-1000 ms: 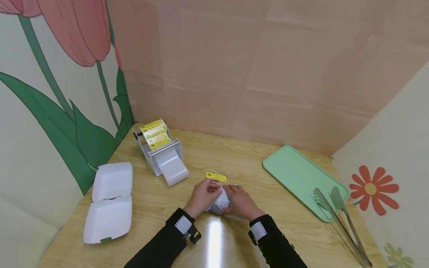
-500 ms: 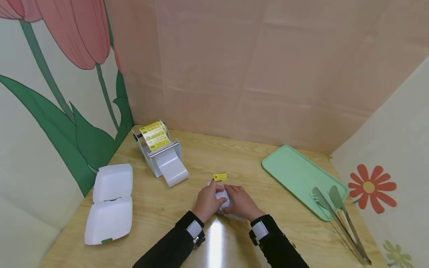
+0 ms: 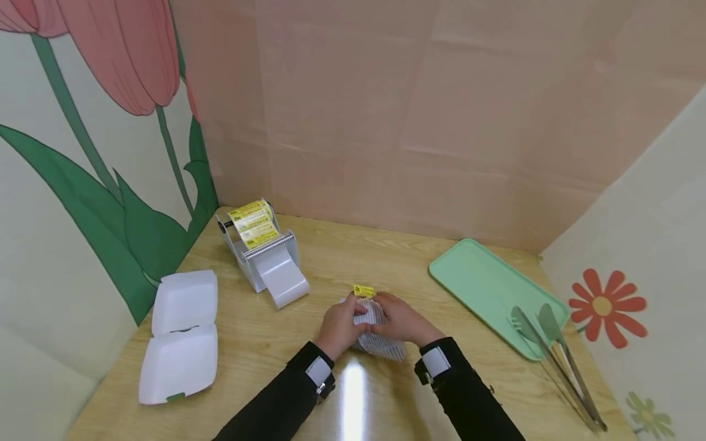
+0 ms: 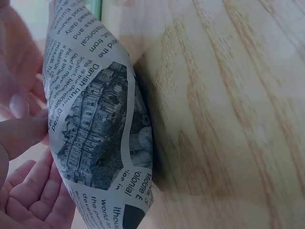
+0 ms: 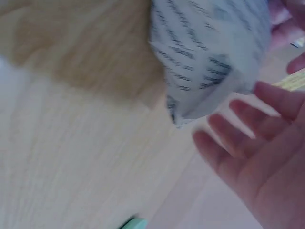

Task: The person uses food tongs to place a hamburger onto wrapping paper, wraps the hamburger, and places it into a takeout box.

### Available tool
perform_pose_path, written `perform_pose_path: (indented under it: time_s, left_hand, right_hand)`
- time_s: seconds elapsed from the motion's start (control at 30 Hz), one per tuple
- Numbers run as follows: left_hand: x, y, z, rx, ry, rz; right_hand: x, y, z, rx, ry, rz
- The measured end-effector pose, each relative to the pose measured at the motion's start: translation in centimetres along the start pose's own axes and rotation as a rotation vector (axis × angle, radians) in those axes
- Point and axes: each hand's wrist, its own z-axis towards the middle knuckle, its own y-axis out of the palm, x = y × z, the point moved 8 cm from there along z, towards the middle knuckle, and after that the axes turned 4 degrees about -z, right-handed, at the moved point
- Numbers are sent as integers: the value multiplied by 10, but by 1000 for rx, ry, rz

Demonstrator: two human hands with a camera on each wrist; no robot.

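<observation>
A small package in printed newspaper-style paper (image 3: 377, 315) lies between both hands at the middle of the table's front. My left hand (image 3: 338, 327) grips it from the left; in the left wrist view the thumb (image 4: 28, 136) presses the paper, with fingers behind. My right hand (image 3: 405, 321) is at the package's right side. Its fingers (image 5: 228, 133) are spread and slightly bent in the right wrist view, with the tips right at the folded paper end. A yellow printed label (image 3: 363, 290) shows just beyond the fingertips of both hands.
A metal dispenser (image 3: 250, 269) with a roll of yellow labels (image 3: 255, 225) stands at the back left. An opened white clamshell box (image 3: 179, 361) lies at the left. At the right, metal tongs (image 3: 557, 367) lie across a green tray (image 3: 469, 275).
My left hand has turned and moved right, closer over the package. The right hand has shifted back off the paper, baring more of it. The yellow label has moved slightly right.
</observation>
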Motion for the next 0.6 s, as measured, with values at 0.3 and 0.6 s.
perform_pose_path:
  time_s: [0.3,0.6]
  left_hand:
    - [1,3,-3,-59,7,31]
    - [4,1,-1,-68,40,69]
  right_hand:
    - [-10,-22,3,292,23,-147]
    - [-11,-30,-2,438,-48,-112]
